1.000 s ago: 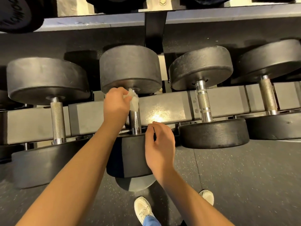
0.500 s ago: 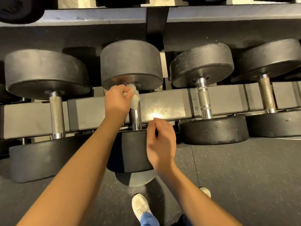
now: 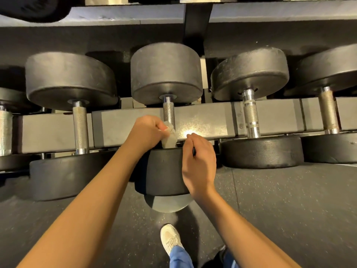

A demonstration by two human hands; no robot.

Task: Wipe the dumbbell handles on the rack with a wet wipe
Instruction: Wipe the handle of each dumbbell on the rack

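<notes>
The wet wipe (image 3: 170,139), pinched in the curled fingers (image 3: 160,125) of the left hand (image 3: 148,132), has been drawn from the handle's (image 3: 168,113) 12 o'clock end to its 6 o'clock end; one stroke is judged done. The near head (image 3: 164,171) is gripped by the right hand (image 3: 200,161). Knurled steel is bared; the heads are matt, rubbery-looking discs

Dumbbells sit side by side on the rack (image 3: 123,130). At the middle dumbbell (image 3: 166,74), the left hand (image 3: 146,132) holds the wipe (image 3: 170,139) on the near end of the handle (image 3: 168,113). Just to the right, the right hand (image 3: 199,159) holds that dumbbell's near end. A shoe (image 3: 171,238) stands on the floor (image 3: 289,209) below.
</notes>
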